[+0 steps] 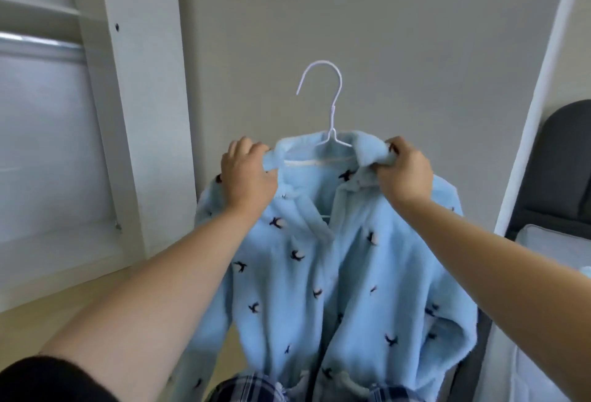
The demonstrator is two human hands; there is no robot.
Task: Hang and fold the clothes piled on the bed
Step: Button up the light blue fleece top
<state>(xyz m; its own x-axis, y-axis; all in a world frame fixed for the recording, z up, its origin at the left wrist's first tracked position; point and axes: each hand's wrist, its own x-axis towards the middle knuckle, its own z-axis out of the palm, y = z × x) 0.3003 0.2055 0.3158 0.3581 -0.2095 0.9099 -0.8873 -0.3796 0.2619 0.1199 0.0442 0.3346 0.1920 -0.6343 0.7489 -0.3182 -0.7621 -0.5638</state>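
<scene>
Black sleeve (48, 382): near left corner, on the left upper arm.
Plaid trousers (243, 389): at the near edge; the top's hem hangs just in front of them.
Fleece top (319, 273): light blue with small dark bird marks, held up mid-scene with its front towards the person and a sleeve drooping on each side.
Left hand (248, 174): fingers curled round the top's left shoulder beside the collar.
Right hand (404, 171): fist closed on the bunched collar at the right shoulder.
Hanger (329, 107): white wire, arms inside the neck opening, hook upright above the collar and opening leftward.
Wardrobe frame (140, 81): white, far left.
Bed (550, 251): right edge, pale mattress corner with a dark padded back behind it.
</scene>
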